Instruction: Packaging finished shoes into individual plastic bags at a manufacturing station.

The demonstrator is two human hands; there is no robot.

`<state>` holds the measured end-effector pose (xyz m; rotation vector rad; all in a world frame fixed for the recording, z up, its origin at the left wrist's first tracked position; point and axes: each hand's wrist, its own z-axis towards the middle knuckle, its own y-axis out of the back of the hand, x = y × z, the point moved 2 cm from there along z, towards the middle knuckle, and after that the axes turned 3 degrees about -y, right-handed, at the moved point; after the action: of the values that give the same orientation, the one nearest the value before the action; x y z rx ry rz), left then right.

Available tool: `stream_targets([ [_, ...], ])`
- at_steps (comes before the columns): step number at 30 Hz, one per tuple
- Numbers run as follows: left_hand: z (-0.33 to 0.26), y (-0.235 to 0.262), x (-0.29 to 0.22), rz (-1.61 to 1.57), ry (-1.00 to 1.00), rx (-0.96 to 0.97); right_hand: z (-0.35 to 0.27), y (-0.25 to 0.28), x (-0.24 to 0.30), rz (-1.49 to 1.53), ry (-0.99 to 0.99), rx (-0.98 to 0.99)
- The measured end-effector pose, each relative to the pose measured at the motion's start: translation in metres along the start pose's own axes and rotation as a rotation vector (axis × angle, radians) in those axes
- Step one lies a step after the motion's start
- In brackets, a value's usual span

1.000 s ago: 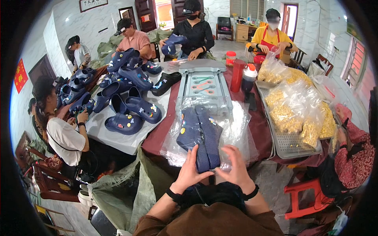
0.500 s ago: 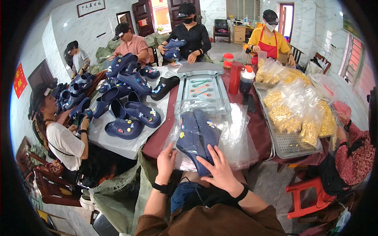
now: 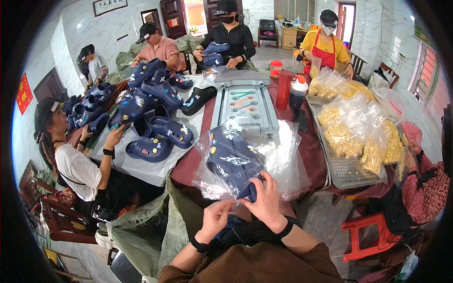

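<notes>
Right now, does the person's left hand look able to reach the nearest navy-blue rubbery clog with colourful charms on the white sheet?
Probably yes: the left hand seems to have a free way across the wine-red cloth, and nothing covers that navy-blue clog.

Bright | daylight through doorway [image 3: 194,18] | glare on plastic bag [image 3: 230,159] | fisheye-bent edges, black corners

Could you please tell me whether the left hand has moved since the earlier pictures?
Yes, the left hand has moved nearer the picture's lower edge, farther from the gray plastic panel.
</notes>
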<state>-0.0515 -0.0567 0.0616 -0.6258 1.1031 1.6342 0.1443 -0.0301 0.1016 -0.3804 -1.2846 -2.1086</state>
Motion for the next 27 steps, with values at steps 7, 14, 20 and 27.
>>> stream_targets([
  [7,-0.004,0.030,0.032,0.014,0.156,-0.241,0.001,0.023,-0.005,0.278,0.222,0.200],
  [14,0.008,0.021,-0.010,0.206,0.023,-0.194,-0.007,0.025,-0.031,0.173,0.156,0.238],
  [20,0.013,0.010,-0.014,0.335,-0.032,-0.217,0.014,0.021,-0.026,0.054,0.208,0.219],
  [27,0.009,0.013,0.001,0.252,0.023,-0.316,0.020,0.003,-0.028,0.275,0.111,0.272],
])
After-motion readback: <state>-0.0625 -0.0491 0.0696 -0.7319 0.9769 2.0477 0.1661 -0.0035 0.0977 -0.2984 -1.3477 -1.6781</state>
